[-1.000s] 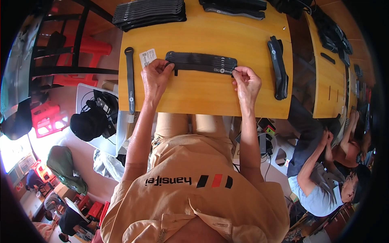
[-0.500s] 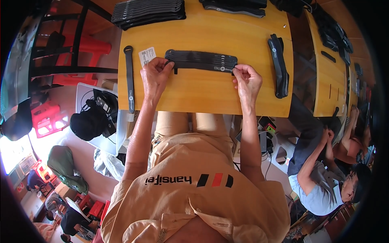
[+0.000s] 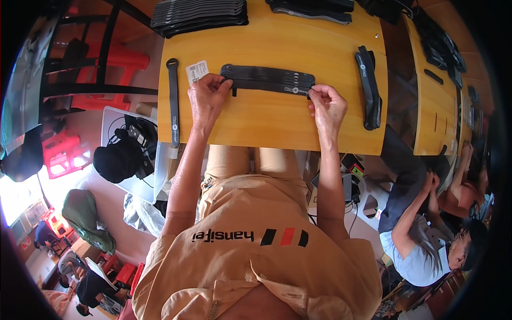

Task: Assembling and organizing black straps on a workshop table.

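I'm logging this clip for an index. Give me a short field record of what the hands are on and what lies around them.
left hand: pinches left end of black strap bundle
right hand: pinches right end of same bundle
bundle: flat on wooden table, lying left to right
single strap: left of left hand, lying lengthwise
white tag: by left hand, on table
folded straps: right of right hand
strap stacks: at far edge
other person: seated at right
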A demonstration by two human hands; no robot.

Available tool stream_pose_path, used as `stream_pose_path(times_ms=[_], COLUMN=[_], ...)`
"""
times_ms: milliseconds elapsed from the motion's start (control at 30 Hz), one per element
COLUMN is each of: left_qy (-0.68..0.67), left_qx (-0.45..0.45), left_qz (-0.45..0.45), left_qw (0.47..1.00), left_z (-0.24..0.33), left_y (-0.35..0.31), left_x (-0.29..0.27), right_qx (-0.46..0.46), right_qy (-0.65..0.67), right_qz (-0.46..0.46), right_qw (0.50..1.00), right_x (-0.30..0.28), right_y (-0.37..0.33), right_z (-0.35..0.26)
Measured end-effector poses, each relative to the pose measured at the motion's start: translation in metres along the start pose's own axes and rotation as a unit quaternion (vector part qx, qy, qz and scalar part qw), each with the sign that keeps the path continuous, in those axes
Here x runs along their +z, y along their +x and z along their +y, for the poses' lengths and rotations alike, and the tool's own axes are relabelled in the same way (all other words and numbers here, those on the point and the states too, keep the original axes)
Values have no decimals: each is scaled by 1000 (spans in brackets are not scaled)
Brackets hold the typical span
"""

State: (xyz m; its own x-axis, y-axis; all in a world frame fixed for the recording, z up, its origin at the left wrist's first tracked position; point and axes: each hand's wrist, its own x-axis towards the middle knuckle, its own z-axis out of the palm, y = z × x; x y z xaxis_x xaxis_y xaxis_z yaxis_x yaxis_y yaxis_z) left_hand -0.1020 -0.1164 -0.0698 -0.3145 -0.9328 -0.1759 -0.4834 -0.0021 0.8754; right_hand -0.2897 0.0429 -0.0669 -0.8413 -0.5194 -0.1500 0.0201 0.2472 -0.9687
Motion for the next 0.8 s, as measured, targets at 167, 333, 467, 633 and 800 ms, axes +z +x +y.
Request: stream_pose_path(times_ms=[167, 333, 467, 633, 800], left_qy=[32, 46, 62, 70, 102], left_qx=[-2, -2, 5, 10, 18], left_qz=[-3, -2, 8, 18, 35], left_qw=[999, 999, 998, 997, 994], left_z=[7, 9, 8, 6, 10], left_y=[0, 2, 2, 1, -2], left_x=[-1, 1, 2, 5, 4], right_qx=[6, -9, -6, -10, -19], right_qy=[-6, -10, -22, -34, -33], right_qz=[-1, 3, 6, 9, 0], right_qw=[1000, 1000, 1000, 999, 999], right_x=[-2, -1, 0, 0, 0], right_y=[0, 1, 0, 1, 1], right_z=[-3, -1, -2, -2, -3])
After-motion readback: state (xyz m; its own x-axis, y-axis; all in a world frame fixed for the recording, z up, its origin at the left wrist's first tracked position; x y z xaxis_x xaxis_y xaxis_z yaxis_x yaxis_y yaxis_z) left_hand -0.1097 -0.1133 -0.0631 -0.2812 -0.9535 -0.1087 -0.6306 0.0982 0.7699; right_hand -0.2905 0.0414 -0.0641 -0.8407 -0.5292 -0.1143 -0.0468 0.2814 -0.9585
